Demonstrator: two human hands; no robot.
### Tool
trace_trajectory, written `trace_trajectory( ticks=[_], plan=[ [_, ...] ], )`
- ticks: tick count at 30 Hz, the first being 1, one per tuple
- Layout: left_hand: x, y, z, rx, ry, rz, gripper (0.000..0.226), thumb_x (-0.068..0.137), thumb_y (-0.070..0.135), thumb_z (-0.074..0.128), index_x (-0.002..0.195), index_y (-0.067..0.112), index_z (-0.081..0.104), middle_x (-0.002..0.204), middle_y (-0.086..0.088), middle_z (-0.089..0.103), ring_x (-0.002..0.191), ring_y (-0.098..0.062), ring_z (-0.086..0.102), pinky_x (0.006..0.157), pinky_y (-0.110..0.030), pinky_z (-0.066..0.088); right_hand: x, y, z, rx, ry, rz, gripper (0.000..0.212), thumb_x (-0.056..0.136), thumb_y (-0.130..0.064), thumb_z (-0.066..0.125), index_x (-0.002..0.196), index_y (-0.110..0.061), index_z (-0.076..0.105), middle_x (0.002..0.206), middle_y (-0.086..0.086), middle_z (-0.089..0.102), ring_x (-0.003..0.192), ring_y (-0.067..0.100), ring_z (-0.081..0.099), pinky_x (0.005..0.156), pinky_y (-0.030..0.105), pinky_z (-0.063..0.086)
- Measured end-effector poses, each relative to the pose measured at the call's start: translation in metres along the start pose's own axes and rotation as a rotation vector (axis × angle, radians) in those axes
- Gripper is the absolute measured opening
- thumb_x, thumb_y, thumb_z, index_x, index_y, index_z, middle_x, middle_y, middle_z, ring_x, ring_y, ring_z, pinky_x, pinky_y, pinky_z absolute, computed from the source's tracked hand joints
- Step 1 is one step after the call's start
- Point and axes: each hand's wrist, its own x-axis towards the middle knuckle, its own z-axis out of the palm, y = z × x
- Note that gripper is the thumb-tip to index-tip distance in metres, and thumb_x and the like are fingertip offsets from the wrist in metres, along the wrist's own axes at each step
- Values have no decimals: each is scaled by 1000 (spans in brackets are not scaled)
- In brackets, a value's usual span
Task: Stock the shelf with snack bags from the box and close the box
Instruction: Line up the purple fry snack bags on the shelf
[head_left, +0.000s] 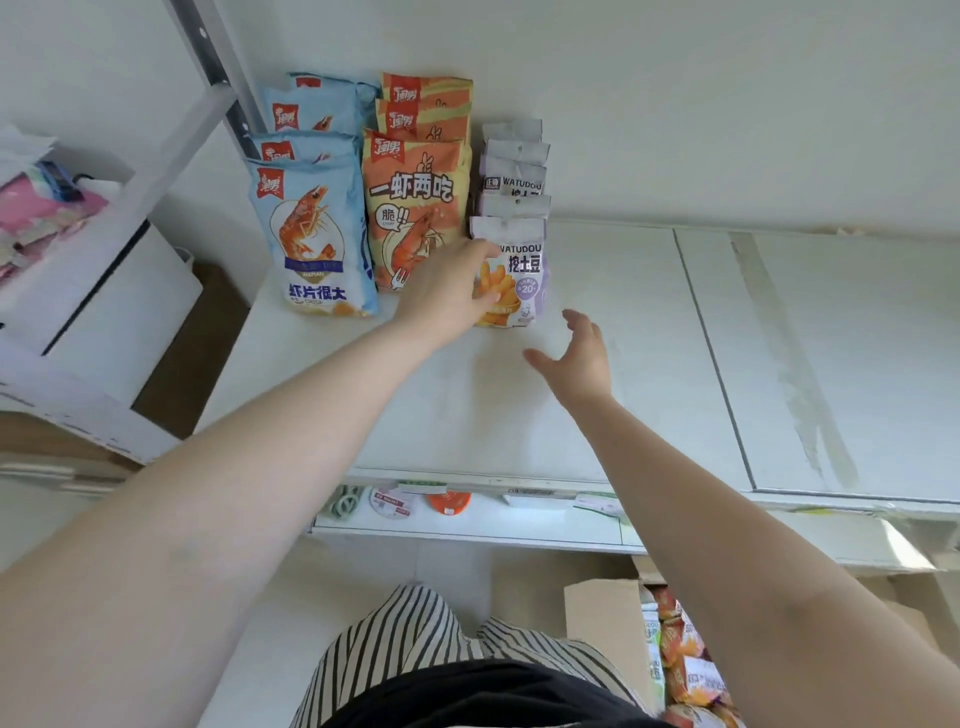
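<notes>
On the white shelf (623, 364) stand three rows of snack bags: blue shrimp-chip bags (311, 234) at the left, orange shrimp bags (415, 202) in the middle, and small purple-and-white potato-snack bags (511, 171) at the right. My left hand (447, 291) holds the front purple bag (522, 265) by its left edge, thumb across its lower front. My right hand (576, 358) hovers open just below and right of that bag, apart from it. The cardboard box (605, 618) sits open on the floor at the lower right, with several snack bags (685, 660) inside.
A lower shelf (467, 519) carries small round items and labels. At the left stand a white cabinet (104, 312) and a rack upright (218, 67). The shelf's right half is bare, with a seam and worn tape marks.
</notes>
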Motion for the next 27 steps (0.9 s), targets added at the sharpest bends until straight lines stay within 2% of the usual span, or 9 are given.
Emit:
trace_trajectory(
  ticks=[2,6,13,20,27],
  plan=[
    [-30,7,6,24,-33,-27,48,84,28,65,129,17,53,125,-3,58,113,-25,55,85,-33,43,-18,-2,-7,-98,-40,-49,72,84,-28,74,145,-14,38,146,4,41,135,20,40,91,29,41],
    [-83,22,18,154,-140,-58,56,86,30,61,138,17,44,134,-6,52,119,-28,49,94,-37,40,-55,-7,-15,-323,-104,-149,72,85,-30,72,146,-16,37,147,4,40,136,23,38,93,38,46],
    [-180,38,30,182,-239,-107,60,85,30,61,140,20,40,135,-3,52,123,-25,47,100,-34,36,-144,7,-24,-581,-184,-248,75,87,-30,70,149,-17,31,148,3,38,136,24,36,95,36,44],
    [-314,55,37,147,-315,-89,60,84,36,64,138,21,43,131,-3,54,122,-26,48,100,-35,38,-284,38,-28,-705,-234,-151,76,86,-31,72,149,-19,32,146,5,40,133,26,39,94,38,44],
    [-429,94,38,124,-442,-72,60,84,37,63,137,18,44,127,-6,56,119,-28,50,98,-36,38,-411,82,-34,-703,-333,-7,74,86,-30,71,148,-20,32,143,5,41,132,27,39,94,40,45]
  ],
)
